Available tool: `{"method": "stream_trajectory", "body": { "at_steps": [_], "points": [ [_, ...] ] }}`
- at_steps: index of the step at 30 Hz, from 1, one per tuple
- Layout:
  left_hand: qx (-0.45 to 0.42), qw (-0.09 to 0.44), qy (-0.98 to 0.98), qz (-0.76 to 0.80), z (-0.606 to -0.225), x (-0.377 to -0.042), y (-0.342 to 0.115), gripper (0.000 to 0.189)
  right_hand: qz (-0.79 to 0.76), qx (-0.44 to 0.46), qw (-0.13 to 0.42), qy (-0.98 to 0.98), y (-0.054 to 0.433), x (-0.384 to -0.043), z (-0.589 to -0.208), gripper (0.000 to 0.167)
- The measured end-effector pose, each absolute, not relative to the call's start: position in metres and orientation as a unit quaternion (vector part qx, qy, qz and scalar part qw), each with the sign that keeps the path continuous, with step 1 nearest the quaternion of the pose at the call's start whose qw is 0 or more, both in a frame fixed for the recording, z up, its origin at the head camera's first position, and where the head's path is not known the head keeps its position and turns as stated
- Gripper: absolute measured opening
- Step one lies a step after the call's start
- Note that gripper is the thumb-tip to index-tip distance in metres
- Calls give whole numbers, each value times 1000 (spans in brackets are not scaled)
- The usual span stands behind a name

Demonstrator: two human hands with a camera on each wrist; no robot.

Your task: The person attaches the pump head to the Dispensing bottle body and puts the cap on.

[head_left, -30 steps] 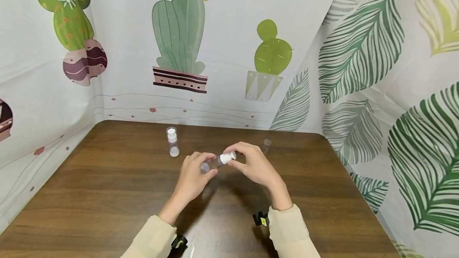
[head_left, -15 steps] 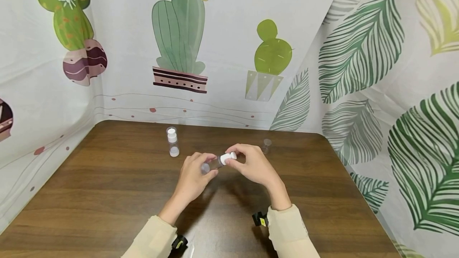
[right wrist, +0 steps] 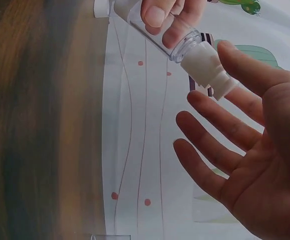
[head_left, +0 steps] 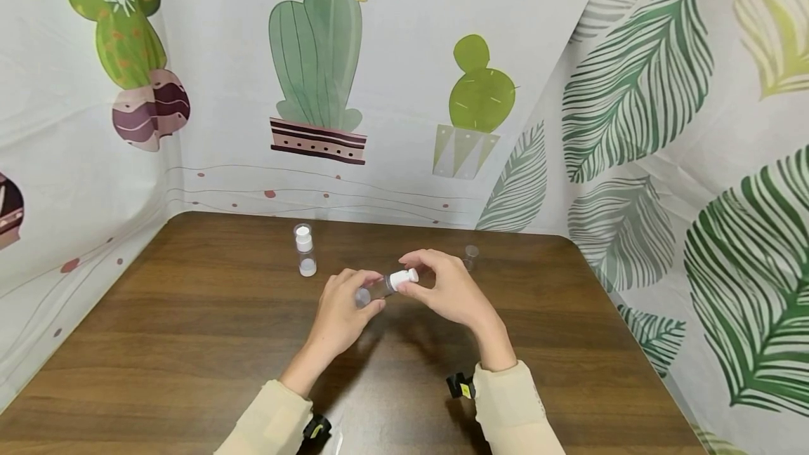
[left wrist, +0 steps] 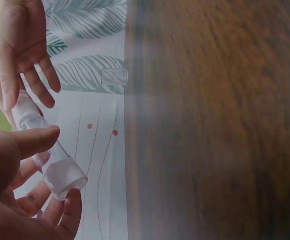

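Note:
A small clear pump bottle (head_left: pixel 377 289) with a white pump top (head_left: pixel 402 277) is held tilted above the table, its pump end toward the right. My left hand (head_left: pixel 341 309) grips the clear body near the base; the left wrist view shows the thumb across it and a fingertip at the white base (left wrist: pixel 65 177). My right hand (head_left: pixel 451 293) has thumb and index finger on either side of the white pump (right wrist: pixel 207 65), while its other fingers extend loosely. In the right wrist view, the left fingers hide part of the bottle body.
A second clear bottle with a white pump (head_left: pixel 305 251) stands at the back left of the brown wooden table (head_left: pixel 208 314). Behind my right hand is a clear cap (head_left: pixel 470 254). A patterned cloth (head_left: pixel 404 90) hangs along the table's back and sides.
The right fingers have shifted slightly around the white pump, the thumb and index finger now slightly farther apart. The left hand and the bottle body stay nearly in place.

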State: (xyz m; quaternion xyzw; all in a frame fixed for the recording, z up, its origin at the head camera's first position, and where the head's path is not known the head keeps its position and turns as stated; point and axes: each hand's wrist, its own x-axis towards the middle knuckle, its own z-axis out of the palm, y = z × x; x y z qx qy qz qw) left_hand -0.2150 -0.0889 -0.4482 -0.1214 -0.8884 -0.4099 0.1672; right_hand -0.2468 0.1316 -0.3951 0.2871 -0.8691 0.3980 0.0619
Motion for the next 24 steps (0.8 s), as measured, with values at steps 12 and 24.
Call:
{"method": "stream_trajectory", "body": {
  "at_steps": [12,24],
  "points": [
    [-117,161,-889,-413,-448,-214,-89,39,392,330,81,-855,139,-249,-396,47],
    [-113,157,-888,-417,-447,-214,-88,40,379,342,64,-858,137,-250,-395,26]
  ]
}}
